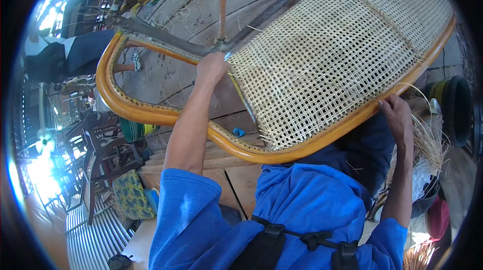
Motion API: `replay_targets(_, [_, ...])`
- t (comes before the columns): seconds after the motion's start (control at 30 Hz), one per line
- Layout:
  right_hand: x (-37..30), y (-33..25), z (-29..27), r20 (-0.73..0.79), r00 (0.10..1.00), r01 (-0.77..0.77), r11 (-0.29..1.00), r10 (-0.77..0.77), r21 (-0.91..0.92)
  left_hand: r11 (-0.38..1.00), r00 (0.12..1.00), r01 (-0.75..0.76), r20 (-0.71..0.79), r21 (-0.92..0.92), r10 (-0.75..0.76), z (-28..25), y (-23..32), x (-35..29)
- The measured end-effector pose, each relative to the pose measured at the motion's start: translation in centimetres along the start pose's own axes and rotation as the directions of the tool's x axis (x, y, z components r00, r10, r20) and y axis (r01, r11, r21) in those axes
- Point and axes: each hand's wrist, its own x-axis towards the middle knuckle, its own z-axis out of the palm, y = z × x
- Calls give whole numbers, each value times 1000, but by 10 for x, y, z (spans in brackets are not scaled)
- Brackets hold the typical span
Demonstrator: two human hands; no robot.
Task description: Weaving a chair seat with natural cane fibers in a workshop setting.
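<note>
A woven cane panel (322, 64) stretches across a curved, varnished orange-brown rattan frame (282, 156) in front of me. My left hand (212, 66) is closed at the panel's left edge, by the inner bar. A small pale bluish tip (228, 56) shows past its fingers, but the rest of what it grips is hidden. At the frame's right rim, my right hand (397, 111) has its fingers pinched together. A thin cane strand (413, 87) loops up beside those fingers and seems to be held in them. The frame's left loop (103, 81) has no weave, only small holes along its inner edge.
Loose cane strands (430, 142) hang in a bundle at the right, near a dark bucket (458, 111). Another person (75, 51) is at the far left. Dark wooden chairs (95, 154) and a green bucket (132, 129) stand left. A blue scrap (239, 131) lies below the frame.
</note>
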Motion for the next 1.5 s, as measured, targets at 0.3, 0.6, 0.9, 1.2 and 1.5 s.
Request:
replay_targets(0.3, [5, 6, -12, -35, 999, -43, 972, 36, -231, 997, 998, -66, 0, 26, 66, 2, 2, 8])
replay_targets(0.6, [12, 11, -22, 192, 968, -211, 942, 164, 260, 995, 991, -91, 99, 33, 87, -4, -10, 8])
replay_targets(0.9, [-50, 53, -61, 123, 981, -147, 989, 149, -22, 945, 951, -308, -39, -109, 306, -35, 21, -46])
replay_targets(1.2, [-144, 2, -30, -100, 959, 246, 954, -265, -168, 440, 523, -691, 23, -574, 852, -15, 244, -222])
replay_targets(1.5, [-95, -32, 3, -133, 985, 107, 994, -111, -37, 592, 671, -731, -200, -338, 714, -31, 232, -190])
